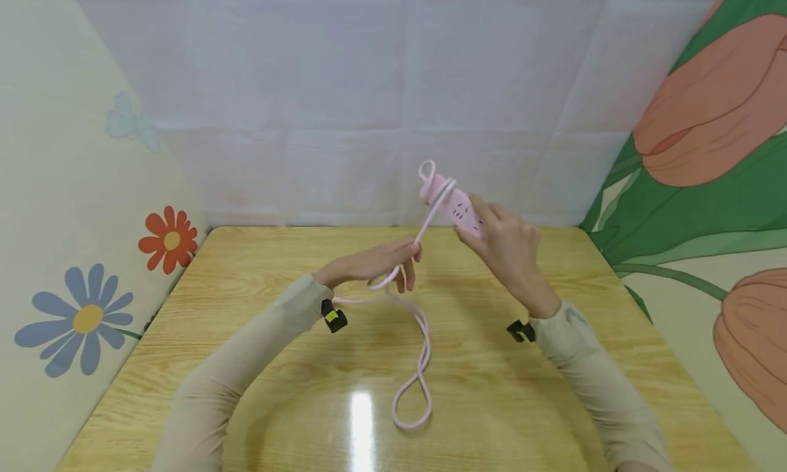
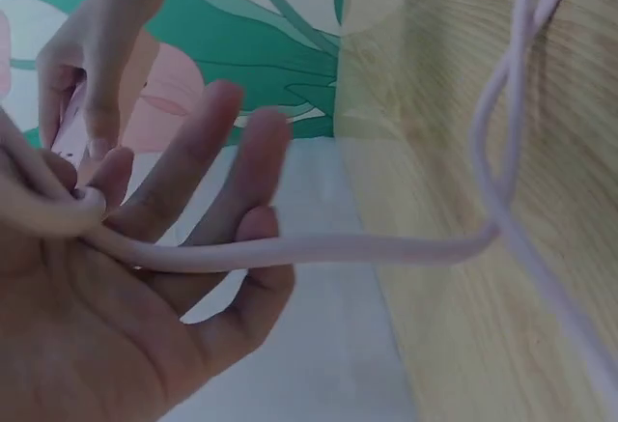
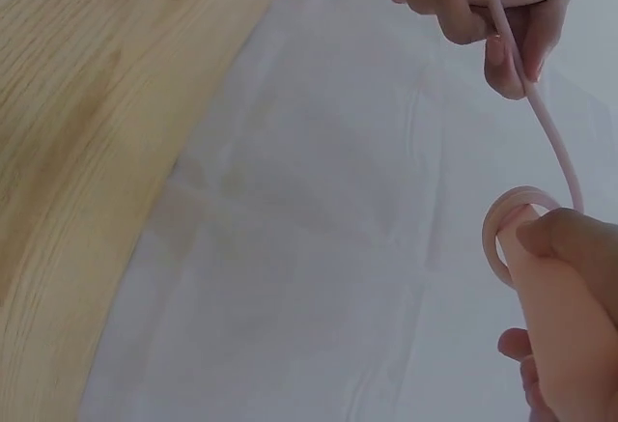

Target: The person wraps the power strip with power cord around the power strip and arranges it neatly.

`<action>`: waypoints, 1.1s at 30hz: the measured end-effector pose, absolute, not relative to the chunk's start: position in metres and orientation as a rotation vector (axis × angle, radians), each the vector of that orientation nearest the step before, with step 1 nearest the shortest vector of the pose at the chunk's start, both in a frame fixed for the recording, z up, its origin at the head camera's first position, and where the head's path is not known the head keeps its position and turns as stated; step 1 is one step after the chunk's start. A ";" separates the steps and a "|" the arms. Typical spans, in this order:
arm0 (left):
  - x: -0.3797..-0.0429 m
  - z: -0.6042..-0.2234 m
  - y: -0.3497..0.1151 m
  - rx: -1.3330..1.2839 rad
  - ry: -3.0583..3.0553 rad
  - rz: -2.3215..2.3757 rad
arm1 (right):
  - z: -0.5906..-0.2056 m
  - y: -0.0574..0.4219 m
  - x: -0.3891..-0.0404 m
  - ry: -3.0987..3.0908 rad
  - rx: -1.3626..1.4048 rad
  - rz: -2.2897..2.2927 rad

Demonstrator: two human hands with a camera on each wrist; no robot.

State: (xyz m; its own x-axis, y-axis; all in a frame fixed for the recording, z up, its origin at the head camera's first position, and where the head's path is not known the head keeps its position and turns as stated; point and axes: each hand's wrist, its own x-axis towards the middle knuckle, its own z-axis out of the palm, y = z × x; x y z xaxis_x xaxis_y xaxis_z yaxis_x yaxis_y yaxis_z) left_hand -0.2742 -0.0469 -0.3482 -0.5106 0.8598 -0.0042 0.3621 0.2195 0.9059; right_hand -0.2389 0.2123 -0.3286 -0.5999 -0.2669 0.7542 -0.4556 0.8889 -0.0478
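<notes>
A pink power strip point(image 1: 460, 211) is tilted in the air above the table's far side, and my right hand point(image 1: 507, 243) grips its lower end. Its pale pink cord point(image 1: 421, 374) is looped round the upper end, with one small loop sticking up past it. From there the cord runs taut to my left hand point(image 1: 375, 260), which pinches it between thumb and forefinger. In the left wrist view the cord point(image 2: 338, 249) also crosses the palm, the other fingers loosely bent. The right wrist view shows the strip's plain back point(image 3: 560, 330) and the coil round its end.
Slack cord lies twisted on the wooden table point(image 1: 492, 404), ending in a loop towards the near edge. A white cloth point(image 1: 307, 117) hangs behind the table. Flower-patterned panels point(image 1: 725, 185) stand at both sides. A black wrist camera point(image 1: 334, 316) sits at each cuff.
</notes>
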 end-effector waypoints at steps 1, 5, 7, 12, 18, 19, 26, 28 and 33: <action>-0.275 -0.347 -0.048 1.110 1.981 1.234 | -0.328 0.212 -0.239 -2.239 0.519 0.300; -0.278 -0.346 -0.051 1.054 2.044 1.167 | -0.326 0.211 -0.238 -2.225 0.520 0.301; -0.278 -0.346 -0.051 1.022 2.076 1.168 | -0.325 0.211 -0.236 -2.217 0.519 0.303; -0.280 -0.351 -0.048 0.951 2.111 1.234 | -0.322 0.207 -0.231 -2.165 0.541 0.292; -0.283 -0.357 -0.044 1.018 2.135 1.299 | -0.320 0.204 -0.229 -2.139 0.572 0.314; -0.284 -0.358 -0.044 1.028 2.115 1.319 | -0.320 0.204 -0.229 -2.145 0.576 0.326; -0.285 -0.368 -0.046 1.119 2.014 1.431 | -0.326 0.202 -0.230 -2.211 0.599 0.431; -0.285 -0.371 -0.047 1.147 2.012 1.443 | -0.327 0.202 -0.230 -2.222 0.597 0.454; -0.282 -0.374 -0.048 1.188 1.991 1.456 | -0.326 0.201 -0.231 -2.234 0.597 0.484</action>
State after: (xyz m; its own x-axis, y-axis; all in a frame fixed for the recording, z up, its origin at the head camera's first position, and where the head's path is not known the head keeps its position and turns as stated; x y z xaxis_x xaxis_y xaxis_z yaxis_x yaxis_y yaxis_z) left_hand -0.2822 -0.0482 -0.3739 -0.5578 0.8150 0.1573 0.3969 0.0955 0.9129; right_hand -0.2305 0.2007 -0.3260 -0.6023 -0.2648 0.7531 -0.5526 0.8191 -0.1540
